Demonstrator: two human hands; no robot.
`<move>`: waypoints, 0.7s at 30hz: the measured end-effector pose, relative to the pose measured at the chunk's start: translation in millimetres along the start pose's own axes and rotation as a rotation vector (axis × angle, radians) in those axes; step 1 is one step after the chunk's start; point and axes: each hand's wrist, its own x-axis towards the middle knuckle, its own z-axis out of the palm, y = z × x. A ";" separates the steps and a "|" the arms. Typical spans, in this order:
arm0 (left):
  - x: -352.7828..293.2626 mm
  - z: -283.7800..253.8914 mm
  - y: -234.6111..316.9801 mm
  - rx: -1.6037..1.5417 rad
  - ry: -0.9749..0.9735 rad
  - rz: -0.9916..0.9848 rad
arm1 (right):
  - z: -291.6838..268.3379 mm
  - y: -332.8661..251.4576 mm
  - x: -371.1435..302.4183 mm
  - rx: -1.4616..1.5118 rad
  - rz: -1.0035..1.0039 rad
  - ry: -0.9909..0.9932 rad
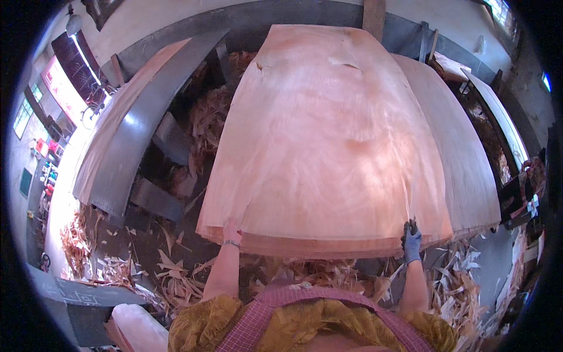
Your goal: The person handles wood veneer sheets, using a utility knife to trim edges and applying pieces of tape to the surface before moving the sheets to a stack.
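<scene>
A large pale wood veneer sheet lies on top of a stack of similar sheets in front of me. My left hand, bare with a band at the wrist, grips the sheet's near edge toward its left corner. At the right part of the same edge is my right hand in a grey-blue glove, its fingers closed on the veneer. A crease rises in the sheet just above the glove. Small splits and a dark flaw mark the far part of the sheet.
A second veneer stack adjoins on the right. To the left stands a dark metal-faced slab with more veneer beside it. Torn veneer scraps litter the floor around my feet and between the stacks. A low dark wall runs behind.
</scene>
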 end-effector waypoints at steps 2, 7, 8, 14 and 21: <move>0.0 -12.7 3.1 -0.005 0.027 -0.007 | 2.4 12.3 3.4 -0.032 0.086 -0.050; 14.7 -10.5 5.6 -0.255 0.158 0.180 | -25.3 106.5 60.0 -0.222 -0.358 -0.007; 11.6 -13.7 12.9 -0.235 0.223 0.150 | -25.4 118.5 59.9 -0.235 -0.334 -0.035; 2.1 -8.6 27.1 -0.389 0.239 0.219 | -16.5 121.9 41.0 -0.362 -0.267 -0.097; 23.0 -26.3 45.9 -0.289 0.393 0.311 | 19.8 92.3 9.7 -0.610 -0.286 -0.053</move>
